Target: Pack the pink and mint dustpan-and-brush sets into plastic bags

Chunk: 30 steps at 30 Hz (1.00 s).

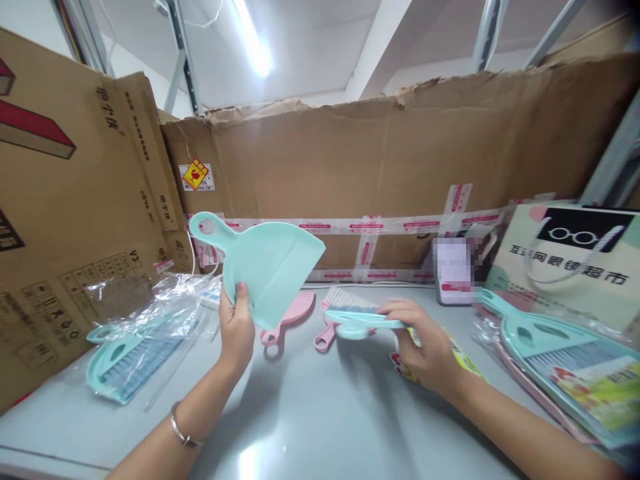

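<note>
A mint-green dustpan (273, 260) is held up by my left hand (237, 330), thumb on its face and its ringed handle pointing up and left. My right hand (430, 343) is closed on a mint-green hand brush (357, 323), held level above the table. Behind the dustpan lies a pink dustpan (299, 308), partly covered by it. A pink hand brush (326, 335) with pale bristles lies on the table behind the green brush, which hides part of it. Under my right hand is a yellow-green printed card (463, 357), mostly covered.
On the left, a bagged green dustpan and brush set (135, 360) lies by a carton (75, 220). More packed sets (565, 353) lie at the right, before a paper bag (575, 260). A phone (453, 267) stands against the cardboard wall (320, 160) behind the table (310, 427).
</note>
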Tool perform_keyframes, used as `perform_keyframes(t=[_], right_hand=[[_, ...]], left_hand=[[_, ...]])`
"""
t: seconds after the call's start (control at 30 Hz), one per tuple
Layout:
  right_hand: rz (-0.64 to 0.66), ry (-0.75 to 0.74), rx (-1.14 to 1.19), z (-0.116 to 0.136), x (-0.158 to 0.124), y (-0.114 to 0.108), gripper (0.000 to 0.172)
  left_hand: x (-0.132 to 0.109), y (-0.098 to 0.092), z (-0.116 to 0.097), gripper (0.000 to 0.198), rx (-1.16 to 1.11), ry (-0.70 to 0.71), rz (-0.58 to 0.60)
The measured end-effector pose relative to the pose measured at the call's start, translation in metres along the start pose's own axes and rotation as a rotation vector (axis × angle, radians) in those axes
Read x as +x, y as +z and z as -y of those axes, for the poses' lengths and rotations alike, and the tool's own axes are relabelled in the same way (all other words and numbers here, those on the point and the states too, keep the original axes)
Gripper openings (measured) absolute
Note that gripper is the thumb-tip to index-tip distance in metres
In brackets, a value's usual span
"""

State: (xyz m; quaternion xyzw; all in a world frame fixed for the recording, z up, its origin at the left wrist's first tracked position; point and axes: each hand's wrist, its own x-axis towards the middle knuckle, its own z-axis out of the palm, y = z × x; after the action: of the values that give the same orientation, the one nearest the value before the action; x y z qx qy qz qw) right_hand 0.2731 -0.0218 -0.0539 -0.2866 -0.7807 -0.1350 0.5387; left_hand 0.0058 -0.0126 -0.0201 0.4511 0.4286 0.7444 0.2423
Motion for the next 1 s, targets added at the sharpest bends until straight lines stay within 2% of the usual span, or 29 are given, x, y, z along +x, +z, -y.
perform_keyframes(t=[0.13, 0.23, 0.37, 0.6, 0.7, 0.83, 1.0], right_hand=[[-0.148, 0.381, 0.233, 0.014, 0.002, -0.013, 0.008], [-0.182, 0.543, 0.356, 0.022, 0.001, -0.015, 0.016], [-0.153, 0.632, 0.424, 0.029, 0.002, -0.014, 0.020], [0.035, 0.720, 0.322, 0.040, 0.006, -0.007, 0.021], [0.055, 0.626, 0.215, 0.040, 0.008, -0.005, 0.018], [0.048, 0.387, -0.009, 0.034, 0.013, -0.009, 0.013], [0.102, 0.072, -0.039, 0.033, 0.017, -0.019, 0.009]], left_hand=[[-0.003, 0.003, 0.003, 0.046, 0.055, -0.105, 0.167], [-0.012, 0.009, 0.008, 0.049, 0.047, -0.215, 0.311], [-0.024, 0.015, 0.014, 0.050, 0.021, -0.393, 0.433], [-0.036, 0.020, 0.018, 0.048, 0.056, -0.375, 0.518], [-0.039, 0.020, 0.019, 0.049, 0.062, -0.402, 0.495], [-0.041, 0.021, 0.020, 0.050, 0.057, -0.387, 0.530], [-0.039, 0.020, 0.020, 0.053, 0.118, -0.365, 0.514]])
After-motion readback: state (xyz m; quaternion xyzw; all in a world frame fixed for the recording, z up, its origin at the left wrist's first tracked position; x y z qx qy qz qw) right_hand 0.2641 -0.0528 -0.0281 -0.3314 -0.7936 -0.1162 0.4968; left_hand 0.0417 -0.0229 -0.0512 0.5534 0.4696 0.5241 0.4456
